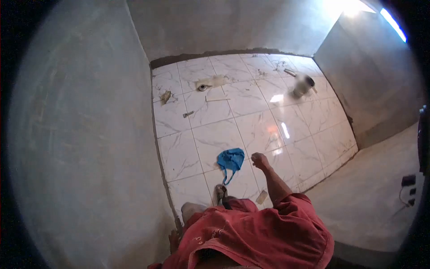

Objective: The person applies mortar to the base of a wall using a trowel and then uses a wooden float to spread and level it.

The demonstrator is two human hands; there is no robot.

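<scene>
My right hand (pixel 258 160) hangs over the tiled floor (pixel 264 130), its fingers curled in. Whatever lies inside those fingers, if anything, is too small to make out. Just left of it, a blue cloth bag (pixel 231 158) with a long strap lies crumpled on the tiles, apart from the hand. Low at the left, my left hand (pixel 174 237) is beside the grey wall, partly hidden by my red shirt; its visible fingers look stretched out. A small tan block (pixel 262 196) lies below my right forearm.
Grey plastered walls (pixel 85 125) enclose the floor. A blurred bucket-like container (pixel 302 85) stands at the back right. Farther off lie a roll (pixel 203 88), a small scraper-like tool (pixel 188 114), a thin angled strip (pixel 218 99) and a brownish scrap (pixel 165 97). My sandalled foot (pixel 221 193) is near the bag.
</scene>
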